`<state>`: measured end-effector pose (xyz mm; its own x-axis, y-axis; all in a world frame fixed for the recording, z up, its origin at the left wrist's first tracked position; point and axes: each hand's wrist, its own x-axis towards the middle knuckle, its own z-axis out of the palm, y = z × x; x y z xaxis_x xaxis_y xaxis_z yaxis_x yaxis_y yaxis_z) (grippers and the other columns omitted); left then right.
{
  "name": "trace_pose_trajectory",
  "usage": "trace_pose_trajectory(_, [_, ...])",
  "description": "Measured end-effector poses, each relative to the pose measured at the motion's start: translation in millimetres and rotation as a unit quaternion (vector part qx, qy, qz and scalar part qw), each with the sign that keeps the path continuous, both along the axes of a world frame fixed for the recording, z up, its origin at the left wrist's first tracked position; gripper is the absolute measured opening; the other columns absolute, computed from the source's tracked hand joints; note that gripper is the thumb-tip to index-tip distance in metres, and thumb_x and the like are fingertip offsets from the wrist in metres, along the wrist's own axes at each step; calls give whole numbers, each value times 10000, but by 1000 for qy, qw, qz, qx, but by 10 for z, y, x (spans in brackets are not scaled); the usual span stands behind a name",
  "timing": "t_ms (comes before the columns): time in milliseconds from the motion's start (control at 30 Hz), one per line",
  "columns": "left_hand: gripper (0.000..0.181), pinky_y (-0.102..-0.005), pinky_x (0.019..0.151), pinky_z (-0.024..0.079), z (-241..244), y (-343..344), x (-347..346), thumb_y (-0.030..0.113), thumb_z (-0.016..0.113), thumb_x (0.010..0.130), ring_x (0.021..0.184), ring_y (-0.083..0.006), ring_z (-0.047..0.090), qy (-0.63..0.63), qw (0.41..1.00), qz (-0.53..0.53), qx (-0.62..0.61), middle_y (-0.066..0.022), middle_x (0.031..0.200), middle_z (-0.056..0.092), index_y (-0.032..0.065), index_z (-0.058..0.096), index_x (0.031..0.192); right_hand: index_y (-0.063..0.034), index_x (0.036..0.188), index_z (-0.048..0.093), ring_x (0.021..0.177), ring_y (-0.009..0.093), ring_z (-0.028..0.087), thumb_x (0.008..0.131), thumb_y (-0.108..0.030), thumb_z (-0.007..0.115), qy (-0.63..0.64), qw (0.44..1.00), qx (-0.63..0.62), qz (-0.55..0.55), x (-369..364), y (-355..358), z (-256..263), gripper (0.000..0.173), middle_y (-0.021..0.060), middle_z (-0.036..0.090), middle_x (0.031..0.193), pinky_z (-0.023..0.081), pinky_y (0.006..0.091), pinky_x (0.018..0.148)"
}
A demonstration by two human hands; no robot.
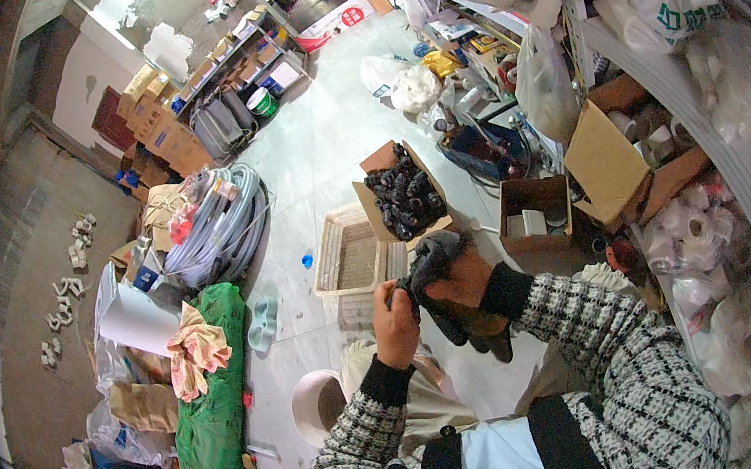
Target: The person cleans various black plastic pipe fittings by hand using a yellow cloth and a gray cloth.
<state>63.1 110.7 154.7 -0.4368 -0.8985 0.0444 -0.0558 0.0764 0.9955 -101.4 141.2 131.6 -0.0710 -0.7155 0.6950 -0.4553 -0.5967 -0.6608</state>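
Note:
My left hand [394,329], bare, is closed with its thumb and fingers on dark material in front of my lap. It meets my right hand [460,280] there. Black glove material [437,251] covers or wraps the fingers of my right hand, and skin shows near the wrist. Below it hang dark glove fingers [499,345]. Whether the right hand wears this glove or only holds it is unclear. Just beyond my hands, an open cardboard box [363,207] of black pipe fittings [404,194] rests partly over a cream plastic basket [324,252].
To the right stand a small carton [538,240] and a larger open box [607,166]. On the left lie coiled grey hose [223,227] and a green wrapped bundle [212,430]. A white cylinder [310,409] stands near my left forearm. White fittings [80,243] lie far left.

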Motion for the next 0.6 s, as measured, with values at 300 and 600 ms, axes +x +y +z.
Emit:
trace_pose_trajectory(300, [400,-215,399,296,25,133,-92,495,422,881,450,-76,372,18,990,-71,124,21,599,440,99,475,863,-62,709,542,747,329,521,685,-312,601,38,999,-23,-31,-124,139,100,257,126,540,742,418,420,719])
trace_pose_trajectory(600, [445,-364,621,462,78,166,3,300,624,810,716,-323,580,-282,846,-59,-449,-169,818,574,19,450,1109,-9,831,594,702,217,558,806,-499,493,-184,932,295,105,-116,-42,-393,501,121,568,714,426,367,638])
